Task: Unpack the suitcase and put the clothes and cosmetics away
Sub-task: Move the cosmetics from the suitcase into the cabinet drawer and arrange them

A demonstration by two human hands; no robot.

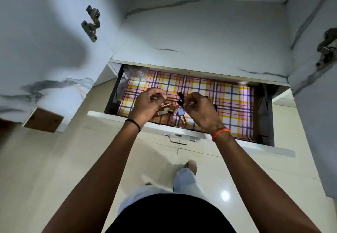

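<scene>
- The wardrobe (200,37) is stood open, and its drawer (189,136) is drawn out toward the person; a checked liner (228,101) covers the drawer floor.
- A crumpled clear bag (135,71) is lodged at the 11 o'clock corner of the drawer. The liner toward 3 o'clock is seen bare.
- Both hands are held over the 7 o'clock part of the drawer, near each other but apart.
- The left hand (148,104) is curled; a small shiny item appears to be pinched in it, but this cannot be told for certain.
- The right hand (199,108) is curled round a small black tube (180,97), which projects toward 11 o'clock from the fingers.
- The loose cosmetics (171,111) are lying on the liner directly beneath and between the hands, toward 6 o'clock of the fingertips. A rose-gold tube (182,118) is laid with its long axis running from 11 to 5 o'clock.
- The cluster is judged about equally near to both hands; a short lowering is called for to set down the held items.
- The suitcase is not in view.
</scene>
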